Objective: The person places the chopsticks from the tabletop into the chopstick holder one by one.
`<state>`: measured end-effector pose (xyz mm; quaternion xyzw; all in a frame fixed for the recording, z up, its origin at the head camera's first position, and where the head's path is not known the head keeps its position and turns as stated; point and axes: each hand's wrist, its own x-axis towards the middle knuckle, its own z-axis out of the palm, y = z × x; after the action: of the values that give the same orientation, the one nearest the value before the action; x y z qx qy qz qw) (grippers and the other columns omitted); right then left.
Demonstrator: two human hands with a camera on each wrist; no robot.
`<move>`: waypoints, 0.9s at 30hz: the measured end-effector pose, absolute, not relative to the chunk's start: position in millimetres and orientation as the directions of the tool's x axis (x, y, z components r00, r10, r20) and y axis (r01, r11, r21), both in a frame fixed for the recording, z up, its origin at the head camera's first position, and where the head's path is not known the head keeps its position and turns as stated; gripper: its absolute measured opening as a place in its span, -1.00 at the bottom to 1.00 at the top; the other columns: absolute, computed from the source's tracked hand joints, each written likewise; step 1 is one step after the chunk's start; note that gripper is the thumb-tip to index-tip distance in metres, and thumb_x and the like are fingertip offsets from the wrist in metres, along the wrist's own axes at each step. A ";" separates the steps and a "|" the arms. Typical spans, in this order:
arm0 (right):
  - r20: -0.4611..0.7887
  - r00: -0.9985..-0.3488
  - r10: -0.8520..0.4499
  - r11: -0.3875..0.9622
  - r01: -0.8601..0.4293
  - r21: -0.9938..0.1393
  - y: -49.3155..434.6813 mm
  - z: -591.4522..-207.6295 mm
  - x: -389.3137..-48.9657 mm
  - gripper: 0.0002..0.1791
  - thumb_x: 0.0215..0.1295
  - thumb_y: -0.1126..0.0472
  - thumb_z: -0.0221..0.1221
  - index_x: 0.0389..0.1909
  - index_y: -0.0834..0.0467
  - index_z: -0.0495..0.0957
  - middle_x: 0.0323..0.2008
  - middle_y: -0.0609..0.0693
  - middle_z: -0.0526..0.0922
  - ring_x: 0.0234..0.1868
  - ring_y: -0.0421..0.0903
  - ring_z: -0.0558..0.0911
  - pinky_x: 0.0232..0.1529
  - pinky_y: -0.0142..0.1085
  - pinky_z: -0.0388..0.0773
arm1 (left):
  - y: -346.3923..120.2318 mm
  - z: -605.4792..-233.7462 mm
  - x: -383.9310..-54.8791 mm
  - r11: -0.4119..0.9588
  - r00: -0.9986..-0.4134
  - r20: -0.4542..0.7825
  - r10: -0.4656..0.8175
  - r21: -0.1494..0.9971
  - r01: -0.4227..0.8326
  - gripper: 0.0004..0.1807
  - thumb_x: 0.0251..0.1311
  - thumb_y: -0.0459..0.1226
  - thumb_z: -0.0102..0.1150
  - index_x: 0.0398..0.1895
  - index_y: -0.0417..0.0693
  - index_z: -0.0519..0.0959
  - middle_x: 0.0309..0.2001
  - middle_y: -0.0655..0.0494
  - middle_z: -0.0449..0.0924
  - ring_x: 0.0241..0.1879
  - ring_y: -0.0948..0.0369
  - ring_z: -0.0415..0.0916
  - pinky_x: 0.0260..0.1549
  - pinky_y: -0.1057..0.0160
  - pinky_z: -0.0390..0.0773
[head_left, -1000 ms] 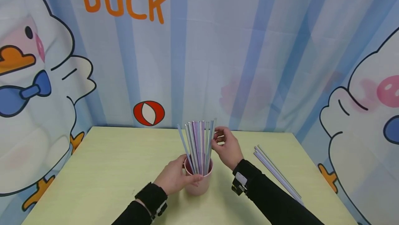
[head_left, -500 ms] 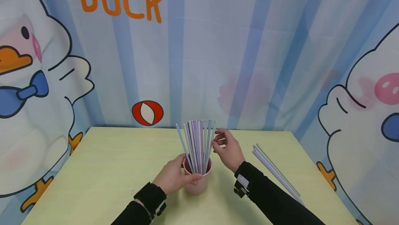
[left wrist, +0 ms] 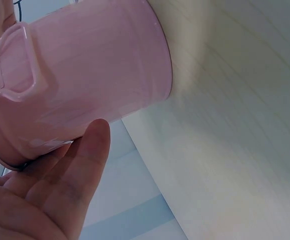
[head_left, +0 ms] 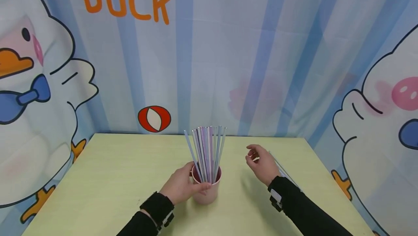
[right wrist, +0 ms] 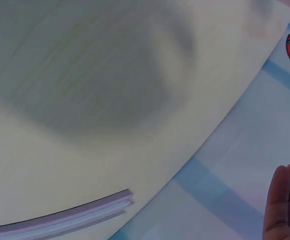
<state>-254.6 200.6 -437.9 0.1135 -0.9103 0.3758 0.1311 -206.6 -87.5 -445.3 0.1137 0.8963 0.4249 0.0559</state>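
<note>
In the head view a pink cup (head_left: 207, 194) stands upright on the table, full of upright straws (head_left: 209, 152) in lilac, blue and silvery tones. My left hand (head_left: 183, 185) grips the cup, its thumb across the front and the fingers round the far side. The left wrist view shows the cup's small side handle (left wrist: 27, 65) and fingers against the wall. Off to the right, my right hand (head_left: 262, 165) hovers over the table, fingers loosely curled with nothing in them. A few loose straws (head_left: 285, 174) lie beside it, partly hidden by hand and sleeve.
The pale yellow table (head_left: 130, 167) ends at a blue-striped curtain (head_left: 212, 65) printed with ducks. The loose straws (right wrist: 75, 217) also show in the right wrist view, pointing toward the table's back edge.
My right hand has left the straws in the cup and moved right, toward the loose straws on the table. The straw it was at now leans among the others. The left hand keeps its grip.
</note>
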 end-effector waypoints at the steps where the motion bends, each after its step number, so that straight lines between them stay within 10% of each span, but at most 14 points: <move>1: 0.321 -0.940 -0.116 0.718 -0.303 -0.627 208.2 -442.3 -254.8 -0.64 0.34 0.30 0.16 0.13 0.30 0.48 -0.21 0.11 0.55 -0.19 0.00 0.57 -0.13 -0.09 0.58 | -87.7 -445.5 -206.6 0.613 -0.968 -0.004 0.252 0.774 0.156 0.05 -0.22 0.30 0.36 0.34 -0.05 0.35 0.17 -0.01 0.54 0.06 0.01 0.49 0.08 -0.18 0.49; 27: 0.241 -0.956 -0.165 0.977 -0.192 -0.091 304.6 -500.2 -260.9 -0.78 0.21 0.23 0.27 -0.16 0.22 0.72 -0.37 0.13 0.54 -0.43 0.04 0.55 -0.40 -0.04 0.59 | -88.8 -444.9 -205.9 0.606 -0.967 -0.009 0.253 0.781 0.151 0.03 -0.20 0.29 0.37 0.37 0.00 0.34 0.19 0.01 0.53 0.09 0.02 0.48 0.13 -0.23 0.43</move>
<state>-260.9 304.6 -500.2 0.0903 -0.9874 0.0566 0.1166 -205.9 -88.8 -444.9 0.1131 0.8941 0.4292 0.0594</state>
